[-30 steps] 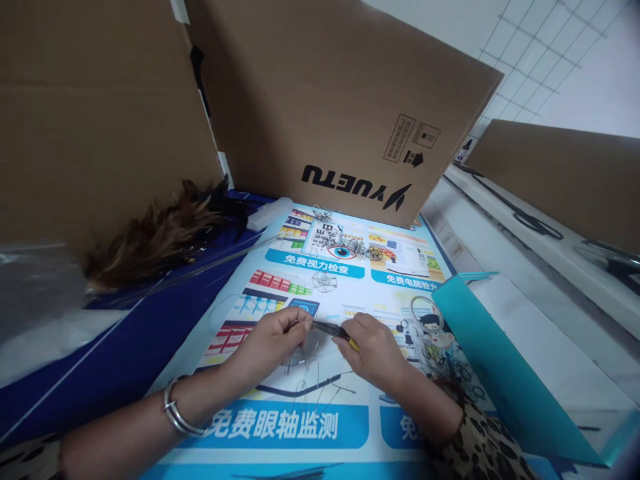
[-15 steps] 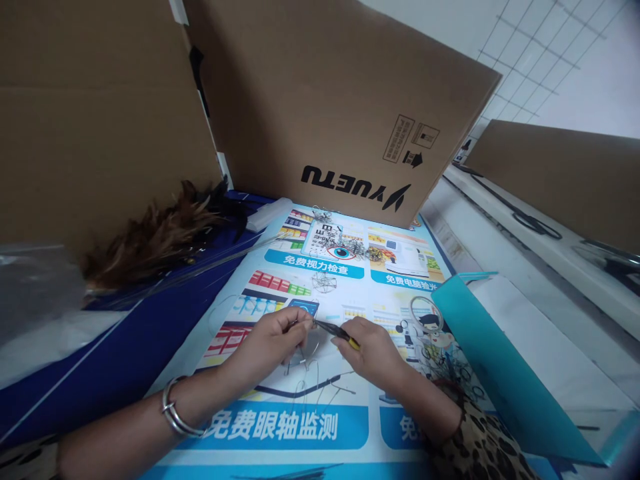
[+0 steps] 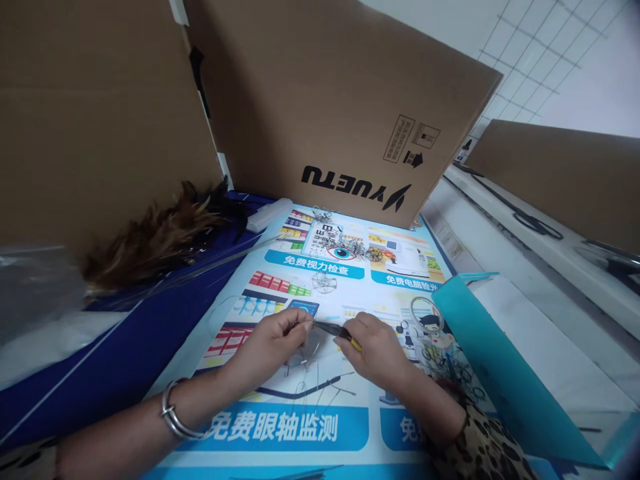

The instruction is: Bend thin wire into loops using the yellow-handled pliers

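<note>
My right hand [image 3: 376, 348] is closed around a pair of pliers [image 3: 336, 329] with dark jaws and yellow on the grip. The jaws reach left to the fingertips of my left hand [image 3: 286, 333]. My left fingers are pinched on a thin wire piece [image 3: 311, 345], which curves in a loop below them; its ends are hard to make out. Under the hands, several bent wires [image 3: 305, 390] lie on the printed sheet [image 3: 350, 460]. A small tangle of wire [image 3: 325, 283] sits just beyond my hands.
Coiled wire [image 3: 427, 315] and a heap of wire pieces [image 3: 457, 370] lie to the right, beside a teal folder [image 3: 510, 373]. More wire bundles [image 3: 350, 248] are farther back. Brown feathers [image 3: 155, 230] lie at left. Cardboard panels [image 3: 325, 100] stand behind.
My right hand and the pliers have tilted very slightly, with the tips still at my left fingertips. Otherwise everything looks the same.
</note>
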`<move>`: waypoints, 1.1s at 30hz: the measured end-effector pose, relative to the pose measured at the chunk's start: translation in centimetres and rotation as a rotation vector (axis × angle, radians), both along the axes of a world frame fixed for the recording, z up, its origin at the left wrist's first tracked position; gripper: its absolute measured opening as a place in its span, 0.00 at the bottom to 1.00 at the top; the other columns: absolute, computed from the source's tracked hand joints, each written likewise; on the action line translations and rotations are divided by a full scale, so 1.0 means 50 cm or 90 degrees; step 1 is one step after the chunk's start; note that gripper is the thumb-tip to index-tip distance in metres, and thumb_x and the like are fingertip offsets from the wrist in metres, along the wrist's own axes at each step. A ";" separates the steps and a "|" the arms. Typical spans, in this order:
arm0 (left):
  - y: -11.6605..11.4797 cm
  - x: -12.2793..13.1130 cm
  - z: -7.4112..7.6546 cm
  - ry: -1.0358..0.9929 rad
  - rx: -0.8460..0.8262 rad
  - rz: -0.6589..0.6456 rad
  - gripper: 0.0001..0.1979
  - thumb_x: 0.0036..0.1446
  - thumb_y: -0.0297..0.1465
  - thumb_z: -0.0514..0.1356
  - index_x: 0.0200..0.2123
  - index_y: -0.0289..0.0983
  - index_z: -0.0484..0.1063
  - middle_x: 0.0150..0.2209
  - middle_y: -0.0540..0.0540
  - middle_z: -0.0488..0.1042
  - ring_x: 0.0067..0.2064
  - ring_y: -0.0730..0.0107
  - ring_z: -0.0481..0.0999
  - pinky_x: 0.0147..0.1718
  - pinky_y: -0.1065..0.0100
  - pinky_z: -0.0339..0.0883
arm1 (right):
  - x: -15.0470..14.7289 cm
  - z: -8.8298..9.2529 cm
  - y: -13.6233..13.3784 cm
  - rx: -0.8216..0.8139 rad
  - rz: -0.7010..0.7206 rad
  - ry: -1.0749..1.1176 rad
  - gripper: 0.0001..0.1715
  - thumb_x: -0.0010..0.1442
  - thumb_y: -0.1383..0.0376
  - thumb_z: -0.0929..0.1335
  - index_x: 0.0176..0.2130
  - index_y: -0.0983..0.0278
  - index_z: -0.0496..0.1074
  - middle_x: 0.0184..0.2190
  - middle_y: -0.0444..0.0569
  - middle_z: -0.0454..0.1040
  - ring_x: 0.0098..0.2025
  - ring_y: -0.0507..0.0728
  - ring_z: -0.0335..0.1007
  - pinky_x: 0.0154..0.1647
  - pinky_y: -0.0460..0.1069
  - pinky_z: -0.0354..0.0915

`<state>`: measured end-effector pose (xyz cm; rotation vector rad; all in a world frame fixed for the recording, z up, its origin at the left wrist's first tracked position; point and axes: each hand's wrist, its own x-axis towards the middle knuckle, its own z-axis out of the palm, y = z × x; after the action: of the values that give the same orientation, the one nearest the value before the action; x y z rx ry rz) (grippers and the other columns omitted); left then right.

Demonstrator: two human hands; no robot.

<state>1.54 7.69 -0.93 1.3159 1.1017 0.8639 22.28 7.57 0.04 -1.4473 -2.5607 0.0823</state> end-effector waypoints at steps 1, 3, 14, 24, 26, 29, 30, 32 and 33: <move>0.000 0.000 0.000 0.000 0.001 -0.002 0.11 0.55 0.38 0.53 0.27 0.37 0.64 0.20 0.55 0.63 0.17 0.79 0.58 0.18 0.75 0.53 | -0.001 0.000 0.000 0.009 0.001 -0.009 0.15 0.61 0.55 0.61 0.33 0.64 0.66 0.31 0.49 0.68 0.35 0.54 0.63 0.32 0.46 0.57; -0.001 0.000 0.000 0.003 0.007 -0.001 0.10 0.55 0.37 0.53 0.28 0.37 0.64 0.20 0.55 0.63 0.18 0.79 0.57 0.18 0.75 0.54 | -0.002 0.001 -0.001 0.018 0.003 -0.018 0.15 0.61 0.55 0.61 0.32 0.63 0.66 0.31 0.49 0.68 0.34 0.54 0.63 0.31 0.46 0.56; -0.002 -0.002 -0.003 0.011 0.035 -0.004 0.09 0.57 0.37 0.52 0.30 0.37 0.64 0.22 0.55 0.63 0.18 0.79 0.58 0.19 0.75 0.55 | 0.001 -0.002 -0.002 -0.044 0.004 0.043 0.14 0.62 0.56 0.60 0.32 0.63 0.65 0.30 0.47 0.69 0.33 0.53 0.64 0.30 0.45 0.55; 0.001 -0.006 0.004 -0.035 -0.004 -0.016 0.09 0.53 0.36 0.58 0.32 0.36 0.66 0.19 0.56 0.64 0.18 0.79 0.63 0.19 0.75 0.55 | -0.006 -0.002 -0.003 -0.183 0.014 0.187 0.15 0.62 0.58 0.60 0.27 0.63 0.60 0.24 0.42 0.64 0.27 0.49 0.60 0.27 0.43 0.52; 0.001 -0.005 0.004 -0.037 -0.010 -0.002 0.09 0.53 0.36 0.58 0.32 0.36 0.66 0.18 0.57 0.64 0.18 0.79 0.63 0.19 0.75 0.55 | -0.008 -0.001 -0.004 -0.207 0.015 0.208 0.16 0.62 0.57 0.60 0.27 0.63 0.60 0.24 0.41 0.64 0.27 0.49 0.60 0.26 0.43 0.51; 0.003 -0.005 -0.001 -0.051 -0.019 0.005 0.09 0.54 0.36 0.58 0.31 0.36 0.66 0.19 0.56 0.65 0.18 0.79 0.63 0.19 0.75 0.55 | -0.009 0.000 -0.004 -0.226 0.009 0.222 0.16 0.61 0.57 0.60 0.27 0.63 0.59 0.24 0.41 0.64 0.27 0.49 0.59 0.25 0.43 0.50; 0.003 -0.005 -0.004 -0.057 -0.021 0.005 0.09 0.54 0.36 0.58 0.32 0.36 0.66 0.20 0.56 0.65 0.18 0.80 0.64 0.19 0.75 0.56 | -0.010 0.000 -0.004 -0.226 0.008 0.224 0.16 0.61 0.57 0.60 0.26 0.63 0.59 0.24 0.41 0.64 0.27 0.49 0.59 0.26 0.43 0.50; 0.004 -0.005 -0.009 -0.071 -0.023 0.003 0.09 0.54 0.36 0.58 0.32 0.36 0.66 0.20 0.56 0.65 0.18 0.80 0.64 0.19 0.75 0.55 | -0.010 -0.001 -0.004 -0.225 0.005 0.229 0.15 0.61 0.57 0.60 0.26 0.63 0.59 0.24 0.41 0.63 0.27 0.49 0.59 0.26 0.43 0.50; 0.004 -0.006 -0.012 -0.078 -0.022 0.003 0.09 0.54 0.36 0.58 0.33 0.36 0.66 0.20 0.57 0.65 0.18 0.80 0.63 0.19 0.75 0.55 | -0.011 -0.002 -0.004 -0.226 0.005 0.231 0.15 0.61 0.57 0.60 0.26 0.63 0.59 0.23 0.41 0.63 0.27 0.49 0.59 0.26 0.43 0.49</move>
<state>1.25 7.92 -1.53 1.2158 1.0200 0.9132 21.75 7.38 -0.05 -1.3749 -2.3281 0.7614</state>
